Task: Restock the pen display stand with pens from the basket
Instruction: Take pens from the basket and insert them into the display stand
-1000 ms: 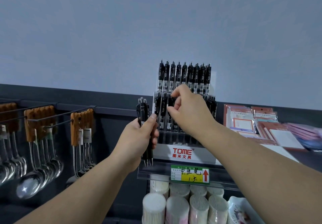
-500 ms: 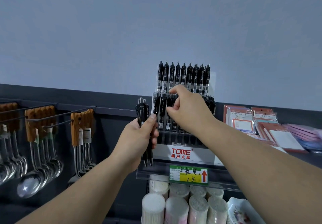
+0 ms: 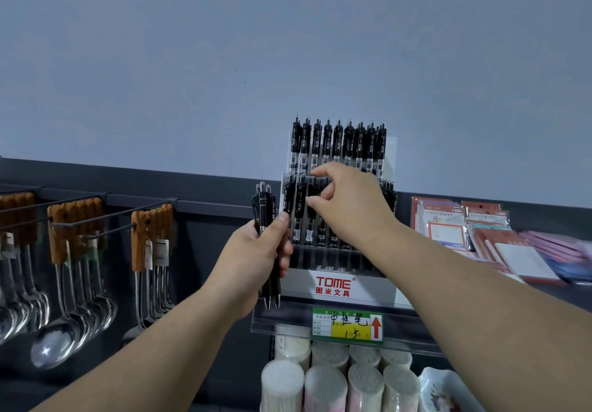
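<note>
The tiered pen display stand (image 3: 336, 286), white-fronted with red "TOME" lettering, stands on a shelf against the wall. Its top row holds several black pens (image 3: 336, 142); a lower row of black pens (image 3: 299, 213) sits behind a clear panel. My left hand (image 3: 256, 258) grips a bundle of three black pens (image 3: 266, 206) upright, tips down, just left of the stand. My right hand (image 3: 349, 206) is at the lower row, thumb and forefinger pinching the top of a black pen (image 3: 313, 192) seated there. No basket is in view.
Wooden-handled spoons and ladles (image 3: 80, 251) hang on hooks to the left. Notepad packs (image 3: 464, 229) lie on the shelf to the right. A green and yellow price tag (image 3: 347, 325) hangs under the stand, above tubs of cotton swabs (image 3: 326, 386).
My right hand has shifted slightly downward along the lower row, its thumb and forefinger staying on a pen top there. My left hand keeps holding the bundle in the same place.
</note>
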